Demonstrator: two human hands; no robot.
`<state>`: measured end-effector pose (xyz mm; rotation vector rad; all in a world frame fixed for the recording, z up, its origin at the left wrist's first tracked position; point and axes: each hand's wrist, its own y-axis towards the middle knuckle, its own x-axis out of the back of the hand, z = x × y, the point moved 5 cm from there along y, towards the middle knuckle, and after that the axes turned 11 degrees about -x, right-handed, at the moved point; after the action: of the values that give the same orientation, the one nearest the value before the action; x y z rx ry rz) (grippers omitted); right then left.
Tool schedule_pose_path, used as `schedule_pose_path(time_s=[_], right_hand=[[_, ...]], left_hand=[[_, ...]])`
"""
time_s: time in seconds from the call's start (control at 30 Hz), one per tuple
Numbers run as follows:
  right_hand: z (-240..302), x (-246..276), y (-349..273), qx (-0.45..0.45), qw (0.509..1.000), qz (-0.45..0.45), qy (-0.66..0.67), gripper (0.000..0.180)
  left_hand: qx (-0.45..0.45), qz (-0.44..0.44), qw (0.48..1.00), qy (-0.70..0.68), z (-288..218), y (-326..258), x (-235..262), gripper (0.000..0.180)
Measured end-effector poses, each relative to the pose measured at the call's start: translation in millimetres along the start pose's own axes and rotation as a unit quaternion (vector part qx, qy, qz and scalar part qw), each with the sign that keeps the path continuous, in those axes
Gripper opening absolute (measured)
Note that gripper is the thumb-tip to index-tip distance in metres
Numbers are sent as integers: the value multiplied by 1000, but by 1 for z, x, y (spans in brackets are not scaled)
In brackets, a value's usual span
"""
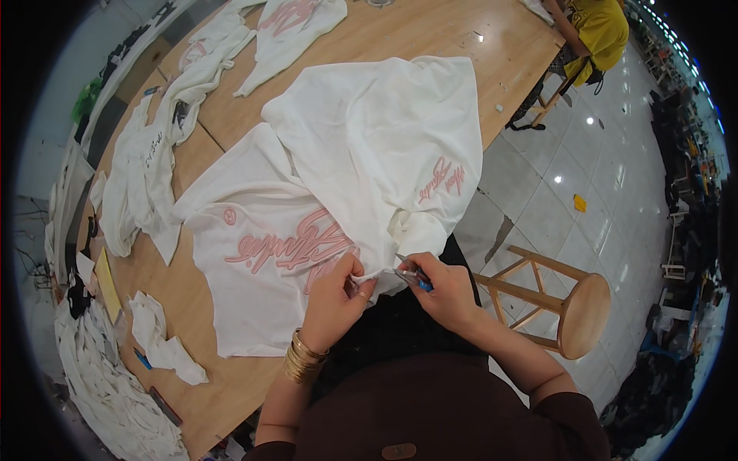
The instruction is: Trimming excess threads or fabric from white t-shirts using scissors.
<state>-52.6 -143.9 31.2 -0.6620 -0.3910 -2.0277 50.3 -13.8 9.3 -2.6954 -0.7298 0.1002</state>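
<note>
A white garment (377, 115) with pink raised lettering is spread over the near part of the wooden table, its near edge hanging over my lap. My left hand (336, 298) pinches a fold of its edge between thumb and fingers. Close beside it, my right hand (447, 296) is closed around small thread snips (424, 284) with blue handles. The snips' metal blades point left at the pinched edge. Whether they touch the cloth or a thread is too small to tell. Gold bangles circle my left wrist.
More white garments (138, 192) lie along the left of the wooden table (223, 92), with a white heap (108, 376) at lower left. A wooden stool (588, 315) stands on the tiled floor at right. A person in yellow (603, 38) sits at the far right corner.
</note>
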Motion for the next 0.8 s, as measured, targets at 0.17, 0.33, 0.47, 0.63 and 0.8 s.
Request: schedule_pose_path(time_s=[0.17, 0.33, 0.47, 0.63, 0.8], right_hand=[[7, 2, -2, 2, 1000, 3, 7, 26], [8, 3, -2, 1, 1000, -5, 10, 28], [3, 7, -3, -14, 1000, -21, 5, 27], [2, 7, 0, -22, 1000, -17, 2, 30], [5, 13, 2, -11, 999, -46, 21, 22]], left_hand=[[-239, -116, 903, 336, -55, -4, -7, 24], [-175, -80, 958, 215, -28, 9, -15, 17], [-159, -104, 978, 86, -14, 9, -12, 10], [-166, -111, 971, 130, -14, 8, -14, 12], [-165, -86, 976, 115, -17, 8, -9, 11]])
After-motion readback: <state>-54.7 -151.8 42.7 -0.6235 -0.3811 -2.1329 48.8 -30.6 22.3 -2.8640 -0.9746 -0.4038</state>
